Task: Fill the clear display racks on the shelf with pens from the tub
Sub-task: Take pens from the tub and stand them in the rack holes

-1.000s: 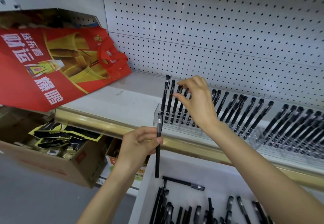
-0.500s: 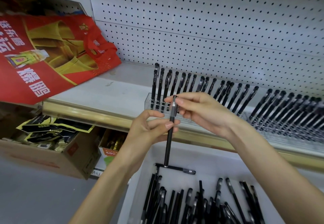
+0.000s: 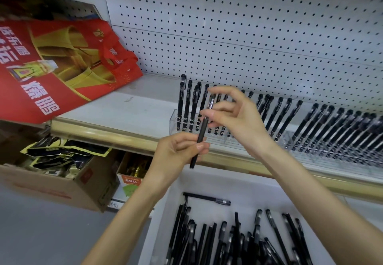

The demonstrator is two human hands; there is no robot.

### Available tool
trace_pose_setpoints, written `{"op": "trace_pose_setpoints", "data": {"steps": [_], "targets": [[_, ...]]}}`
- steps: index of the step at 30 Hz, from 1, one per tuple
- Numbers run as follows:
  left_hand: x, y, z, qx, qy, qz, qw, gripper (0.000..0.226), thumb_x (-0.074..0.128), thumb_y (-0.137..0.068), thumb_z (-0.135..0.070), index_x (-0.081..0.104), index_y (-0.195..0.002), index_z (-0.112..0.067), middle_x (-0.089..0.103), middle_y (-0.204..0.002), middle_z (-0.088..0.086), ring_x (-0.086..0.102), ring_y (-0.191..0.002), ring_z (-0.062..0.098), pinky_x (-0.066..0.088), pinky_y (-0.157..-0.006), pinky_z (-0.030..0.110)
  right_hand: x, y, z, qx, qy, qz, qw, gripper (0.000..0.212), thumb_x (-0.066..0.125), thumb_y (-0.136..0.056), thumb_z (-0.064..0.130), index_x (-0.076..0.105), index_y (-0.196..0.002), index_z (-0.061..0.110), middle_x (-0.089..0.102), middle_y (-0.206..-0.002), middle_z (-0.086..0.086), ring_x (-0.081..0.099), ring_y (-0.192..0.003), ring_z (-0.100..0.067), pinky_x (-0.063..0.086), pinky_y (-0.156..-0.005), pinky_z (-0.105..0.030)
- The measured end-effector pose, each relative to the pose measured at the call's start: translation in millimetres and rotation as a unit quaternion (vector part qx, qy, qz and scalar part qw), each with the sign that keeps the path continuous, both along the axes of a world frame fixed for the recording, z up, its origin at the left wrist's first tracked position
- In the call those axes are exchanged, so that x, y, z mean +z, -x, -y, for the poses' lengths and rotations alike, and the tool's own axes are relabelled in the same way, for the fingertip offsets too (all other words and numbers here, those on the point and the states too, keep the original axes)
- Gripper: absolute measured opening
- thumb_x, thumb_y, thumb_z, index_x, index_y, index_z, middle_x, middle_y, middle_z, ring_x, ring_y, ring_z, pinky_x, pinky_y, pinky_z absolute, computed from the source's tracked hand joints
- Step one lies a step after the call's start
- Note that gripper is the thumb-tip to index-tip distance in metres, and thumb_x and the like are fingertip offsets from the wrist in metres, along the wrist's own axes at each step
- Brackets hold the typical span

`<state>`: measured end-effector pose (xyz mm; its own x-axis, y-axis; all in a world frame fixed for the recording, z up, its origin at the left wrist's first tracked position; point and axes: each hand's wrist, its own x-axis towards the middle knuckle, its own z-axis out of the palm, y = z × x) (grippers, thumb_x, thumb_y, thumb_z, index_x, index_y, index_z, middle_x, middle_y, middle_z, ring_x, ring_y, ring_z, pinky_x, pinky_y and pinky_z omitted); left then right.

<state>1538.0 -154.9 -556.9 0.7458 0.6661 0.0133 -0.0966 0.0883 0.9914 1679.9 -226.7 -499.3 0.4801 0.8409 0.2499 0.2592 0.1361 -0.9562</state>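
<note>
While one thin black plastic pen [image 3: 199, 141] is pinched near its middle by the left hand [image 3: 178, 150], it is kept almost upright, just in front of the shelf's gold edge. It is probably held this way so that it can be slid straight down into a hole.

The right hand [image 3: 238, 117] is held just above it, with its fingers loose and spread apart. Nothing is gripped by it. Its thumb tip is seen right at the top end of the pen, perhaps so that the pen can be taken over. Whether the thumb really touches cannot be told.

Behind both hands, a long clear plastic display rack [image 3: 173, 119] is set on the white shelf [image 3: 124, 107]. A row of black pens [image 3: 187, 103] is stood in it, caps up and leaning back a little, likely so that each one can be seen and picked out. Part of the row is hidden by the right hand, so the free hole cannot be found.

Below the shelf, a white plastic tub [image 3: 238, 184] is kept close under the arms, so only a short reach is needed. A pile of loose black pens [image 3: 207, 240] is left in it, so much filling seems to be left.

Off to the left, a red and gold shopping bag [image 3: 62, 68] is laid on the shelf, and a brown cardboard box [image 3: 62, 182] is set on the floor.
</note>
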Motion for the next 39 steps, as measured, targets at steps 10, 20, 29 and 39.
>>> {"op": "trace_pose_setpoints", "data": {"steps": [10, 20, 29, 39], "targets": [[-34.7, -5.5, -55.0, 0.077, -0.639, -0.282, 0.712, 0.061, 0.031, -0.094, -0.053, 0.053, -0.134, -0.013, 0.053, -0.138, 0.008, 0.045, -0.131, 0.022, 0.026, -0.113, 0.041, 14.2, -31.1, -30.1, -0.177, -0.094, 0.204, 0.958, 0.034, 0.072, -0.084, 0.017, 0.046, -0.098, 0.034, 0.065, -0.085, 0.009, 0.065, -0.082, 0.0, 0.051, -0.077, -0.013], [-47.1, -10.5, -58.2, 0.047, -0.636, -0.309, 0.706, 0.067, 0.025, -0.094, -0.058, 0.043, -0.141, -0.015, 0.048, -0.143, 0.005, 0.039, -0.136, 0.02, 0.025, -0.115, 0.041, -16.7, -34.6, -49.5, -0.175, -0.047, 0.284, 0.942, 0.029, 0.07, -0.086, 0.023, 0.054, -0.109, 0.017, 0.064, -0.087, 0.011, 0.065, -0.086, -0.006, 0.054, -0.08, -0.024], [-46.8, -11.4, -58.0, 0.045, -0.63, -0.305, 0.712, 0.066, 0.027, -0.092, -0.059, 0.041, -0.141, -0.017, 0.046, -0.143, 0.006, 0.038, -0.136, 0.022, 0.028, -0.113, 0.043, -36.9, -39.7, -57.6, -0.195, -0.014, 0.421, 0.886, 0.027, 0.075, -0.079, 0.029, 0.067, -0.1, 0.014, 0.061, -0.093, 0.011, 0.052, -0.094, -0.018, 0.046, -0.077, -0.035], [-41.7, -10.2, -58.4, 0.025, -0.646, -0.325, 0.69, 0.068, 0.028, -0.092, -0.058, 0.042, -0.141, -0.013, 0.046, -0.143, 0.009, 0.038, -0.137, 0.024, 0.028, -0.114, 0.046, -35.9, -44.3, -59.2, -0.215, 0.025, 0.456, 0.864, 0.037, 0.076, -0.079, 0.028, 0.065, -0.112, 0.015, 0.053, -0.101, -0.004, 0.047, -0.102, -0.02, 0.039, -0.087, -0.028]]}}
